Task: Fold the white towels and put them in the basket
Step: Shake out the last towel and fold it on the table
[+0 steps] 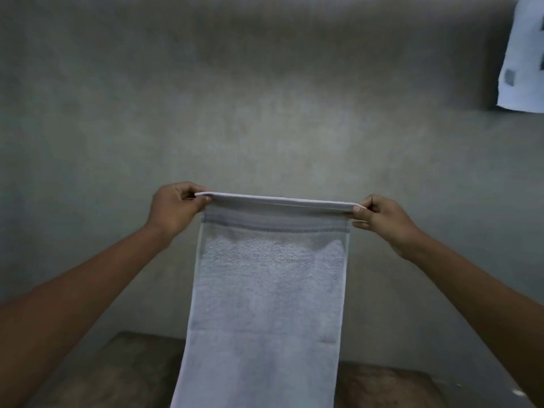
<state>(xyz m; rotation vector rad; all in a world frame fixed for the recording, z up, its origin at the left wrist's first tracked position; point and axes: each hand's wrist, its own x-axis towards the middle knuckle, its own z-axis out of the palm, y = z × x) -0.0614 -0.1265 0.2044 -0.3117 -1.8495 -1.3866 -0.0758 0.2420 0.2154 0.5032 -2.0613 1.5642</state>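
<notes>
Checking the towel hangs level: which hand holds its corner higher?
The left hand pinches its white towel corner higher in view than the right hand does.

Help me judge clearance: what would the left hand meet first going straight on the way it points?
Probably the grey wall: the left hand, pinching the towel's top corner, points toward it with nothing between, though depth is unclear.

Support surface: one brown wooden table [123,369] along the bottom edge of the frame, with a grey wall [265,98] behind it. The top is dull and mottled. A white towel [265,304] hangs in front of its centre and hides that section. Contact with the top cannot be determined. One small pale fleck [518,393] lies at lower right, too small to identify.
</notes>
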